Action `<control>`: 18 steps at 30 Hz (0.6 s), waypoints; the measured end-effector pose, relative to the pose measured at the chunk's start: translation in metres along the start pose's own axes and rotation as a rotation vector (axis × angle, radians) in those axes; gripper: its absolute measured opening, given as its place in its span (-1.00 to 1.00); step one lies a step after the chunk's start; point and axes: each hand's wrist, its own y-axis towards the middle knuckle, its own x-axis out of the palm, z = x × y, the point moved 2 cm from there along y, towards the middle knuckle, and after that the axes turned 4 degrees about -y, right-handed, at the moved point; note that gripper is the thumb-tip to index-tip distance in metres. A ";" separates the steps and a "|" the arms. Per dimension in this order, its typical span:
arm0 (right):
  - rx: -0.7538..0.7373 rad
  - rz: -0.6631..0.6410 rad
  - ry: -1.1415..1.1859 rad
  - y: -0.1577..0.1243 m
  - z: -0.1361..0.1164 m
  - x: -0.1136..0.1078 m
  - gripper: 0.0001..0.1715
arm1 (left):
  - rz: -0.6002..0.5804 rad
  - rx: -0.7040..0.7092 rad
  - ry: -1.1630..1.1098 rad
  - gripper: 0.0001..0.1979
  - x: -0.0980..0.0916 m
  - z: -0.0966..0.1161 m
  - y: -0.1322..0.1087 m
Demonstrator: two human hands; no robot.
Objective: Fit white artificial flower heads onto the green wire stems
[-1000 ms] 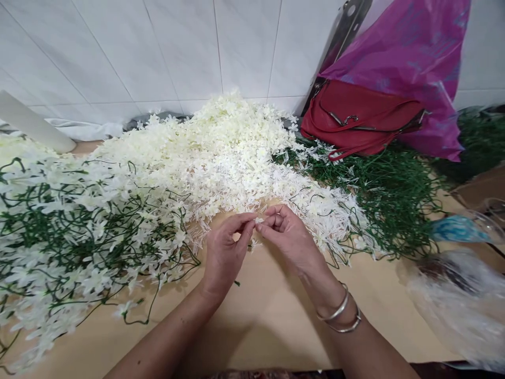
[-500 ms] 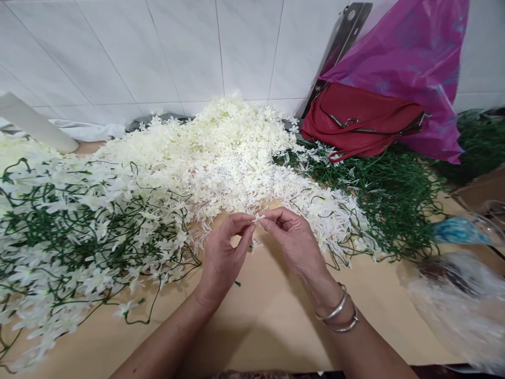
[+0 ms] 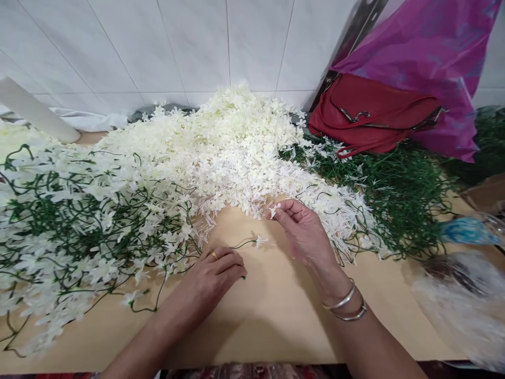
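My right hand (image 3: 305,231) pinches a small white artificial flower (image 3: 275,211) between thumb and fingertips, just in front of the blossom heap. Lower on the table, my left hand (image 3: 223,266) curls palm down over a green flower stem (image 3: 242,244). White stamens (image 3: 260,241) stick out from the stem's far end, and a green tip shows beside the fingers. The left fingertips are partly hidden under the hand. Close to the left hand lies a tangle of finished white flowers on green stems (image 3: 98,226). Behind both hands rises a heap of loose white blossoms (image 3: 236,137).
Green stems (image 3: 406,195) are piled at the right, under a red handbag (image 3: 379,113) and a purple plastic bag (image 3: 426,52). Clear plastic wrapping (image 3: 461,310) lies at the front right. A white roll (image 3: 39,113) leans at the far left, near the tiled wall.
My hands have come apart. The left has left the small flower and moved down and left onto the stem on the table; the right keeps the flower. The view has shifted slightly.
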 end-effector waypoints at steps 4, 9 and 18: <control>-0.006 0.027 0.045 0.003 -0.005 -0.005 -0.60 | -0.015 0.019 0.071 -0.83 0.009 -0.008 0.008; 0.013 0.046 0.085 0.007 -0.010 -0.015 -0.57 | 0.033 -0.005 0.013 -0.86 0.016 0.000 0.016; 0.043 -0.039 -0.038 0.005 -0.017 -0.014 -0.59 | 0.341 -0.396 -1.279 -0.78 0.013 -0.005 0.036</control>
